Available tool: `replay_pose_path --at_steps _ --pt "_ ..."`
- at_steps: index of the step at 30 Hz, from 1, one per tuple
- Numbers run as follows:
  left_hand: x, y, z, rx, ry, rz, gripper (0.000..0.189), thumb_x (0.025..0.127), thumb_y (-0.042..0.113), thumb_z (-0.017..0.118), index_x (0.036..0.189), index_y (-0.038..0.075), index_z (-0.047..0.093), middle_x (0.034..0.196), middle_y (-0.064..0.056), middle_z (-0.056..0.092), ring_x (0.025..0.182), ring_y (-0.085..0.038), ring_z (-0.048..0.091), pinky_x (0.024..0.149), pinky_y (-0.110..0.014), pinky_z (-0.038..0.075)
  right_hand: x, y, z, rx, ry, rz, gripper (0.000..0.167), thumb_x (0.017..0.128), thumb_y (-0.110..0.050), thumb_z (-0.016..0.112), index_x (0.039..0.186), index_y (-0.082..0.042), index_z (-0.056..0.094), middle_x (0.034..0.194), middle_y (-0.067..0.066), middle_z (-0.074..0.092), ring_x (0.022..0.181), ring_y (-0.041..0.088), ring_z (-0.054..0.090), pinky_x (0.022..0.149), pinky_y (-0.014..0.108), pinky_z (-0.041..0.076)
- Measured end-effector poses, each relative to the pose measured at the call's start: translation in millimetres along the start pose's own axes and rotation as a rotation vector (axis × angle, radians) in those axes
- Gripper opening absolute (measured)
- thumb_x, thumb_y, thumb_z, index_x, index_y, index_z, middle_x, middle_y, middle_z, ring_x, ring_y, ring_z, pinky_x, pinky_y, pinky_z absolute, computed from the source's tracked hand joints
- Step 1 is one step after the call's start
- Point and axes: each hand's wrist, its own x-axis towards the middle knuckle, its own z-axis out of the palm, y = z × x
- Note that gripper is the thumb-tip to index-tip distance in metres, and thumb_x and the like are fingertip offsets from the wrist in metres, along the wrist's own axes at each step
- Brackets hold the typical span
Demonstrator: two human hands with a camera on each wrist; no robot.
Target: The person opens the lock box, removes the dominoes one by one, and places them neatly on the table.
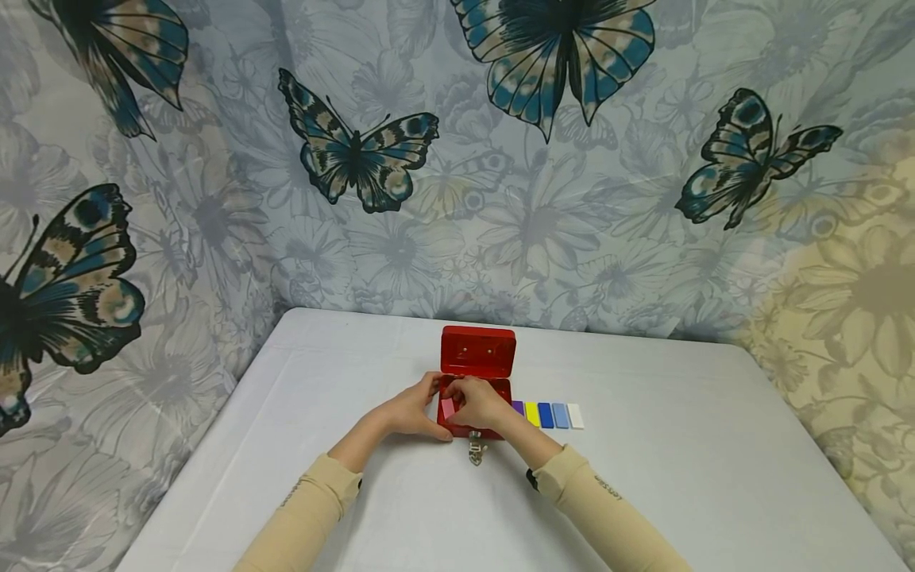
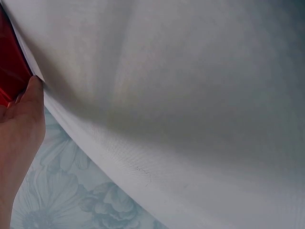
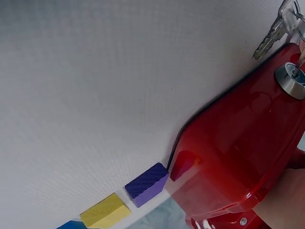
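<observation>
A red metal cash box (image 1: 477, 433) stands on the white table with its lid (image 1: 477, 353) raised. My left hand (image 1: 412, 407) grips the box's left side, thumb by the front corner and fingers toward the back. Over the box's open inside is my right hand (image 1: 479, 402), its fingers bent down, pinching a pink block (image 1: 448, 408) at the left of the interior. The right wrist view shows the hand (image 3: 284, 198) reaching over the box's wall, fingertips hidden. From the front lock (image 3: 290, 80) hang keys (image 3: 275, 37) on a ring.
To the box's right, a row of small blocks lies on the white table (image 1: 686, 469): purple (image 3: 147, 185), yellow (image 3: 106, 211), dark blue (image 1: 546, 415), light blue (image 1: 561, 415) and white (image 1: 576, 415). Butterfly-patterned cloth (image 1: 543, 222) hangs behind the table.
</observation>
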Motion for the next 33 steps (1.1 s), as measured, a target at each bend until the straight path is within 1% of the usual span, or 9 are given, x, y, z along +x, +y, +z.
replay_pose_path --at_steps 5,11,14,16,20,24,28,33 --pt "0.7 -1.5 0.0 -0.002 0.0 0.007 0.097 0.073 0.02 0.087 0.144 0.002 0.024 0.147 -0.014 0.04 0.138 -0.027 0.037 0.113 -0.039 0.032 -0.8 2 0 0.014 0.012 -0.013 0.034 0.075 -0.014 0.084 0.103 -0.005 0.068 0.09 0.004 0.062 0.085 0.019 0.053 0.071 0.03 0.053" --pt "0.8 -1.1 -0.2 -0.001 0.0 0.002 0.096 0.073 0.021 0.087 0.144 0.003 0.024 0.146 -0.014 0.04 0.138 -0.028 0.037 0.113 -0.039 0.032 -4.6 2 -1 0.068 0.024 -0.012 0.034 0.076 -0.015 0.083 0.105 -0.004 0.068 0.091 0.005 0.062 0.08 0.018 0.053 0.067 0.027 0.052" --pt "0.5 -0.6 -0.2 0.001 0.0 -0.001 0.097 0.073 0.021 0.087 0.145 0.003 0.024 0.146 -0.014 0.041 0.138 -0.029 0.037 0.113 -0.039 0.032 -6.7 4 -2 0.097 0.023 0.005 0.036 0.077 -0.015 0.083 0.108 -0.004 0.068 0.092 0.006 0.064 0.078 0.017 0.054 0.069 0.028 0.053" --pt "0.3 -0.4 -0.1 0.003 0.001 -0.003 0.097 0.073 0.021 0.087 0.144 0.003 0.024 0.146 -0.014 0.041 0.138 -0.03 0.038 0.113 -0.039 0.032 -8.1 5 -3 0.119 0.024 0.014 0.038 0.077 -0.016 0.082 0.11 -0.005 0.068 0.093 0.005 0.066 0.078 0.016 0.056 0.072 0.03 0.055" --pt "0.4 -0.4 0.1 0.005 0.003 -0.009 0.097 0.073 0.021 0.087 0.145 0.003 0.024 0.146 -0.014 0.041 0.138 -0.03 0.037 0.113 -0.039 0.033 -11.1 8 -4 0.171 0.026 0.037 0.039 0.078 -0.016 0.082 0.113 -0.004 0.068 0.097 0.006 0.068 0.079 0.015 0.061 0.079 0.035 0.057" --pt "0.4 -0.7 0.6 -0.002 0.005 -0.01 0.097 0.073 0.021 0.087 0.145 0.004 0.024 0.146 -0.014 0.04 0.138 -0.03 0.037 0.113 -0.039 0.033 -14.1 9 -4 0.215 0.03 0.06 0.041 0.079 -0.017 0.081 0.116 -0.005 0.067 0.102 0.007 0.068 0.084 0.017 0.063 0.084 0.039 0.057" --pt "0.1 -0.7 0.8 -0.012 0.004 -0.014 0.096 0.073 0.021 0.086 0.145 0.004 0.025 0.147 -0.014 0.04 0.138 -0.031 0.037 0.112 -0.039 0.033 -17.4 10 -3 0.259 0.038 0.087 0.042 0.08 -0.015 0.08 0.118 -0.005 0.066 0.108 0.007 0.067 0.089 0.019 0.063 0.085 0.04 0.056" --pt "0.8 -1.7 0.6 -0.013 0.003 -0.007 0.096 0.073 0.021 0.087 0.145 0.004 0.025 0.146 -0.014 0.04 0.138 -0.032 0.037 0.113 -0.04 0.032 -22.8 12 -5 0.335 0.029 0.111 0.042 0.081 -0.017 0.079 0.119 -0.005 0.066 0.111 0.007 0.066 0.093 0.021 0.062 0.083 0.039 0.057"
